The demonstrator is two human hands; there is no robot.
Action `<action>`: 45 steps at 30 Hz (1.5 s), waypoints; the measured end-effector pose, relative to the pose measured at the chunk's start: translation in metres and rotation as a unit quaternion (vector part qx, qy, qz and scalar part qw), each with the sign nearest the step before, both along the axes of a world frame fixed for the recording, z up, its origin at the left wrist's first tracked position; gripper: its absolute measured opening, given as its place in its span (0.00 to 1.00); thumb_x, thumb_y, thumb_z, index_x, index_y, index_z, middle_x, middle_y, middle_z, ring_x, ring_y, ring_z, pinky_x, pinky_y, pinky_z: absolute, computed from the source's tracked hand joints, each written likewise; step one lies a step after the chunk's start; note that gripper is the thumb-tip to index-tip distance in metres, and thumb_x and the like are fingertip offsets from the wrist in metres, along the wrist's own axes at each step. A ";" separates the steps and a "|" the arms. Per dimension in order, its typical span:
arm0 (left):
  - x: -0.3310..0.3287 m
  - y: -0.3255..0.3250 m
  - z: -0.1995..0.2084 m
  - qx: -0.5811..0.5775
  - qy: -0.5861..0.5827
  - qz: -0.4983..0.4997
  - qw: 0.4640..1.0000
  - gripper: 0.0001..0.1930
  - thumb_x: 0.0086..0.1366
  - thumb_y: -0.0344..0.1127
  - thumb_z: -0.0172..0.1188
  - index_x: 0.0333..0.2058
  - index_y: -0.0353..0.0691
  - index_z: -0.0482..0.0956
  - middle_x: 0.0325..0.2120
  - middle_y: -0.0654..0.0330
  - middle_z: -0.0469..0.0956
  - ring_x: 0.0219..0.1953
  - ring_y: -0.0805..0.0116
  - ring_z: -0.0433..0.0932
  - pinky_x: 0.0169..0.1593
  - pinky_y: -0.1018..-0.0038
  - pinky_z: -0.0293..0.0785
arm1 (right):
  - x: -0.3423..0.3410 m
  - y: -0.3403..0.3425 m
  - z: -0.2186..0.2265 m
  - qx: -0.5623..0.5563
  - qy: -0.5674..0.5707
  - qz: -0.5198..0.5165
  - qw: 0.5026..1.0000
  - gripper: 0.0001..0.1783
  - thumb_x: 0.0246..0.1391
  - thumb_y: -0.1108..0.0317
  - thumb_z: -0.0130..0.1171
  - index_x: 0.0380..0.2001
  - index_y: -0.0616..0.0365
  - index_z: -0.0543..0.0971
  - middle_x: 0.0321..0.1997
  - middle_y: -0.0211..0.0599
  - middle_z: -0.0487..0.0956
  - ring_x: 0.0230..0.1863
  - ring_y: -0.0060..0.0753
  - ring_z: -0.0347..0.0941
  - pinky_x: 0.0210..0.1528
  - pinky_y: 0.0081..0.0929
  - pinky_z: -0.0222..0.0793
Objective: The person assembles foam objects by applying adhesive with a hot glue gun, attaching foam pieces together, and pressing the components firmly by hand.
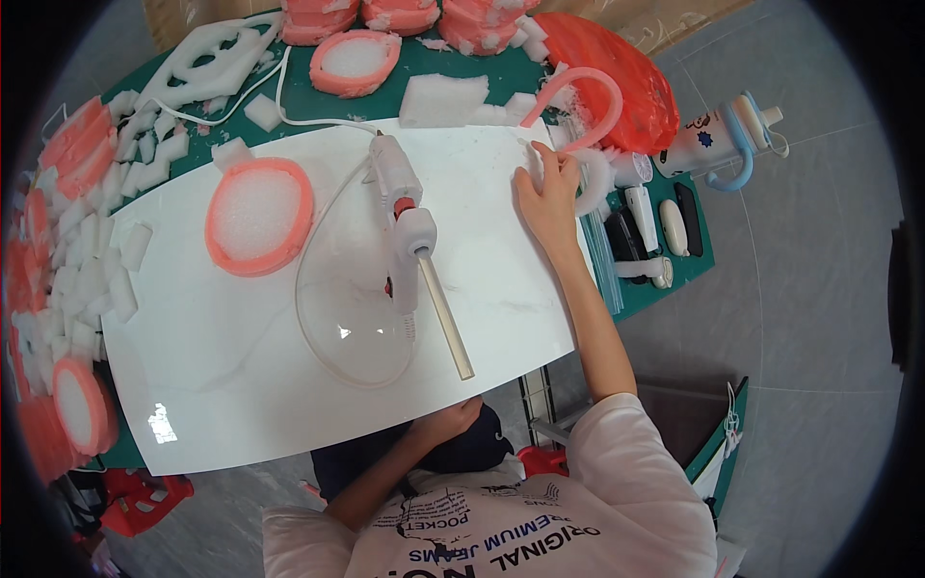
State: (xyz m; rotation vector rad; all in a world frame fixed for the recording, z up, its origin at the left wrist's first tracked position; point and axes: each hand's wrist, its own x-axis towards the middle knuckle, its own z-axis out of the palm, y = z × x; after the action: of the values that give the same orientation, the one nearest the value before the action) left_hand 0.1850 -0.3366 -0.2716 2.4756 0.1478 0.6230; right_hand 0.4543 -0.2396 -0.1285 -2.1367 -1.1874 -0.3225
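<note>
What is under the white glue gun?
The glue gun lies on a big white sheet, over its own looping cord. The sheet rests on a green table; whatever else lies beneath the sheet is hidden.

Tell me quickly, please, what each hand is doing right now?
Left hand: at the white board's near edge, grip unclear.
Right hand: fingers on a white foam piece.

left hand (453,419): half under white board (241,385) edge, grip unclear | pink foam stacks (395,14): probably cut off at top
</note>
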 end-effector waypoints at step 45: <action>0.001 0.001 0.000 -0.002 -0.003 -0.007 1.000 0.05 0.49 0.35 0.57 0.26 0.44 0.73 0.22 0.64 0.69 0.26 0.67 0.72 0.29 0.72 0.71 | 0.001 -0.001 -0.001 -0.033 -0.013 -0.002 0.999 0.23 0.41 0.70 0.51 0.44 0.66 0.67 0.40 0.51 0.60 0.42 0.48 0.55 0.47 0.37 0.53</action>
State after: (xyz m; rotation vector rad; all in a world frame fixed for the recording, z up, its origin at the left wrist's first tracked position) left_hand 0.1856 -0.3356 -0.2715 2.4689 0.1282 0.6243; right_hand 0.4552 -0.2401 -0.1292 -2.1992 -1.2236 -0.3183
